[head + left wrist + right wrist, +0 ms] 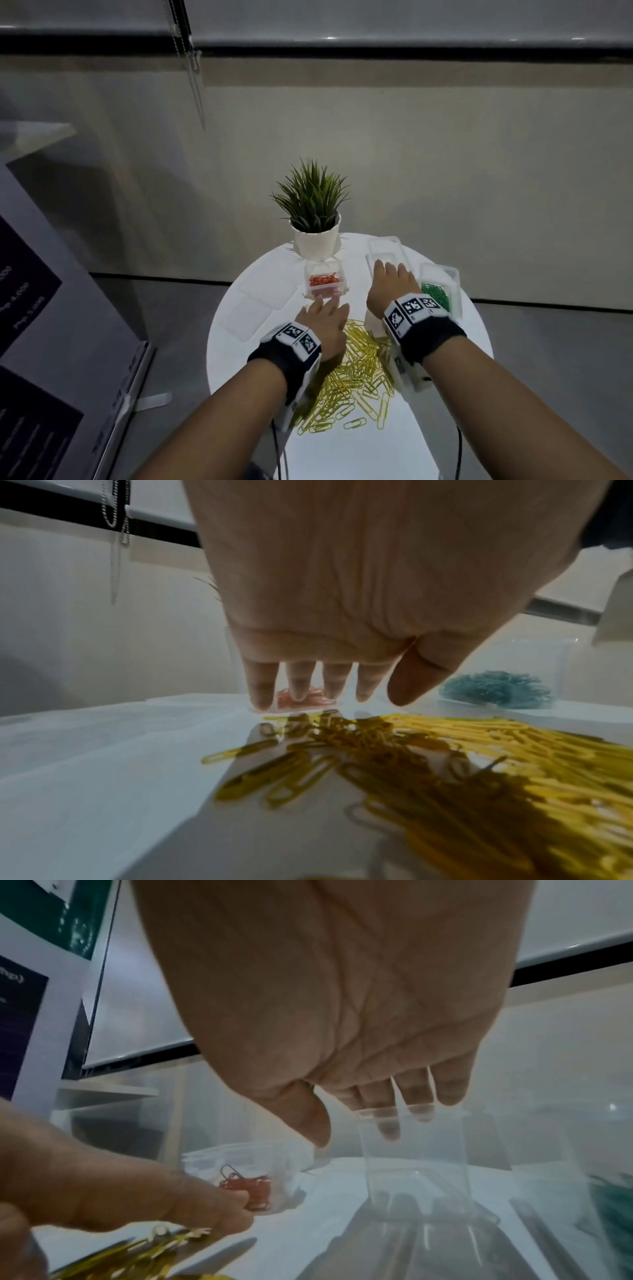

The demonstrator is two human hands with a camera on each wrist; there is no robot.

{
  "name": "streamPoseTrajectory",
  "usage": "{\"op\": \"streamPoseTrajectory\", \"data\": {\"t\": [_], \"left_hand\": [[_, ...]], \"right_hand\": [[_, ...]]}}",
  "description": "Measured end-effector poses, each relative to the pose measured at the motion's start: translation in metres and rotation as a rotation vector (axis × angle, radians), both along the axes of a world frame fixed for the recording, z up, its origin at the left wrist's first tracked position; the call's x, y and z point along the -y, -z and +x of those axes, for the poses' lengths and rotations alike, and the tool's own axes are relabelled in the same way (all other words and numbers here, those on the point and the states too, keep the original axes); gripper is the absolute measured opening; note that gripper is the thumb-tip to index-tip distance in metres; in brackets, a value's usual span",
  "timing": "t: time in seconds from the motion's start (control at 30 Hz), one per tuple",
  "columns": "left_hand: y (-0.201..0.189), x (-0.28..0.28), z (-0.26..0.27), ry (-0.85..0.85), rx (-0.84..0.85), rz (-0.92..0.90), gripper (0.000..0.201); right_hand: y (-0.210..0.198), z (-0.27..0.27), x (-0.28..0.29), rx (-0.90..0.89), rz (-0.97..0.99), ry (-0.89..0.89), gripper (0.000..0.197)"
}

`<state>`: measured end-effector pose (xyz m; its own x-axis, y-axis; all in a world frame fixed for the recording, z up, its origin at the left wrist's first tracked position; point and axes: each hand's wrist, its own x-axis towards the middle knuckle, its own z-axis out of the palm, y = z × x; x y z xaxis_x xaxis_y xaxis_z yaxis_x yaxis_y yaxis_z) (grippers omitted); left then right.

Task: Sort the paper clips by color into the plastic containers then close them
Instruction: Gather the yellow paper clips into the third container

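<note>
Two hands work over our round white table [239, 359]. Largest on it is the heap of yellow paper clips [356, 373] in the middle. Our left hand [325, 325] hovers flat above the heap's far edge, fingers spread. Our right hand [390, 287] reaches with loose fingers into the empty clear container [385, 251]. Beside it sit the container of green clips [436, 296] and the smaller one of red clips [323, 282].

a potted plant [313, 222] stands on the round white table [462, 342].
</note>
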<state>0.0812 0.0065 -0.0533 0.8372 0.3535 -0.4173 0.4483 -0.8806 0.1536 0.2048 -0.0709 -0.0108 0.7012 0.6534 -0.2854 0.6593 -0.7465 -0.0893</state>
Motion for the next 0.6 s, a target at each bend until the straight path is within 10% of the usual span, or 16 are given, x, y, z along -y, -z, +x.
{"op": "streamPoseTrajectory", "data": {"t": [0.4, 0.6], "left_hand": [[-0.003, 0.02, -0.041, 0.053, 0.098, -0.061, 0.057], [-0.003, 0.0, -0.042, -0.192, 0.103, -0.129, 0.06]], "right_hand": [[0.002, -0.044, 0.052, 0.213, 0.124, -0.233, 0.056], [0.029, -0.06, 0.068, -0.039, -0.015, -0.103, 0.066]]}}
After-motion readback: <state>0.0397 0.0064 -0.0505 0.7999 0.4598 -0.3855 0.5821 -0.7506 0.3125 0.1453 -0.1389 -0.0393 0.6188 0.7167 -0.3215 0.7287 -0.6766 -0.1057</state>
